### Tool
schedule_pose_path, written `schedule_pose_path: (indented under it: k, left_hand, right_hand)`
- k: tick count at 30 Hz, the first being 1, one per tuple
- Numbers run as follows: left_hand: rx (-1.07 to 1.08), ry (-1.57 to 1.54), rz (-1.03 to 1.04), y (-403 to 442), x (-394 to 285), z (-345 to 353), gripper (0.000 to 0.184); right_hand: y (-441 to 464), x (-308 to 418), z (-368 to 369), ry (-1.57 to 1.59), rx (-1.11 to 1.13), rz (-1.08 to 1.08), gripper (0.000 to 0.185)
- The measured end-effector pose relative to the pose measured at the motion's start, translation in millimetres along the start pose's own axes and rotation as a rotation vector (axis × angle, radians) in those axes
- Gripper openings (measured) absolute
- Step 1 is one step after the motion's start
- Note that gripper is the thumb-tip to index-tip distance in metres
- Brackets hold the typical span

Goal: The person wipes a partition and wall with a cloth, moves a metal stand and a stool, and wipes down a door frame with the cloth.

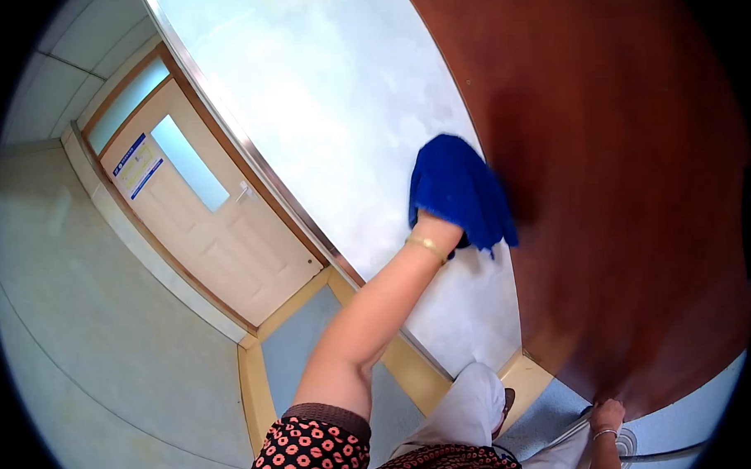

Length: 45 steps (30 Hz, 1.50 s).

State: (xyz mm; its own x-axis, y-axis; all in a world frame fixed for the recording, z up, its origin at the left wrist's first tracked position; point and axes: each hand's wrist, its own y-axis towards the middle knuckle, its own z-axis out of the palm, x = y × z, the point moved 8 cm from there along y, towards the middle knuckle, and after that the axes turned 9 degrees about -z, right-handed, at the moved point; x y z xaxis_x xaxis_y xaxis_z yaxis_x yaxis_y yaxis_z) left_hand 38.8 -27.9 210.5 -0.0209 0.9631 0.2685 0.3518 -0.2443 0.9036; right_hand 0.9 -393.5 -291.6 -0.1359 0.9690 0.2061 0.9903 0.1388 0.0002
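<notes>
A blue cloth covers my left hand, so its fingers are hidden; only the wrist with a gold-coloured bracelet shows. The cloth lies against a glossy whitish panel, close to where it meets a large reddish-brown door. Down at the lower right, my right hand is closed on the bottom-right edge of the brown door, with a thin bracelet at the wrist.
A pale door with a narrow window, a lever handle and a blue-and-white sign stands to the left. Tiled wall runs beside it. Blue-grey floor with yellowish borders lies below. A dark cable crosses the lower right.
</notes>
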Motion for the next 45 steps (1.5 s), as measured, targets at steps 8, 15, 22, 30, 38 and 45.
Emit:
schedule_pose_path:
  k: [8,15,22,30,38,45]
  left_hand:
    - [0.112,0.171,0.005,56.2,44.2,-78.0,0.040]
    - [0.096,0.816,0.116,211.9,128.5,-186.8,0.040]
    - [0.030,0.693,-0.038,298.1,188.5,-220.0,0.052]
    - [0.283,0.766,0.335,202.9,113.1,-72.8,0.066]
    - [0.322,0.256,0.301,103.5,53.0,-41.9,0.058]
    - [0.184,0.186,0.178,104.9,64.1,0.0,0.056]
  right_hand:
    - [0.6,-1.5,11.0,0.064,-0.108,-0.048,0.018]
    - [-2.4,-8.7,4.2,0.083,-0.005,0.054,0.020]
    - [2.5,-14.1,23.9,0.032,0.038,0.065,0.022]
    - [1.8,-10.7,28.4,0.086,0.026,0.059,0.017]
    - [2.7,-8.6,55.7,0.029,0.002,-0.035,0.017]
    - [-22.1,6.3,-9.7,-0.014,0.135,0.008,0.025]
